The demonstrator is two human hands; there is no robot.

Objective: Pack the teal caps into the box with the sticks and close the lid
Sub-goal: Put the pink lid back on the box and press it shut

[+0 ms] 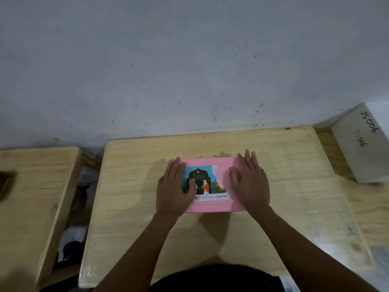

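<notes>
A pink box (210, 205) with a colourful picture label on its lid lies in the middle of the small wooden table (284, 175). Its lid is down. My left hand (173, 186) lies flat on the lid's left side, fingers together and pointing away from me. My right hand (250, 182) lies flat on the lid's right side, fingers slightly spread. Neither hand grips anything. No teal caps or sticks show; the inside of the box is hidden.
A white box (362, 148) with handwriting stands at the right, past the table's far right corner. A second wooden table (31, 197) is on the left, with a gap and dark items on the floor between. A grey wall runs behind.
</notes>
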